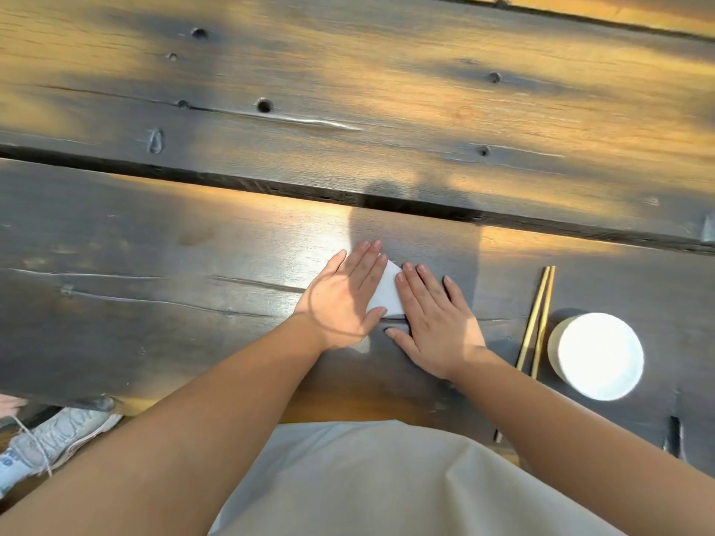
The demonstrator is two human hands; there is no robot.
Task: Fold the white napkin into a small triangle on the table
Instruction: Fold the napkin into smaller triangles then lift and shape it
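While flat fingers press white napkin — triangular fold, dark planked table.

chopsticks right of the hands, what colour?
Light tan, bamboo-like chopsticks, seen in the head view.

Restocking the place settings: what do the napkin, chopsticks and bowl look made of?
Napkin: probably paper, matte white, holding a crisp folded edge under both hands. Chopsticks: likely bamboo or light wood, pale tan, thin and plain. Bowl: smooth white, maybe ceramic or melamine; glare hides any detail.
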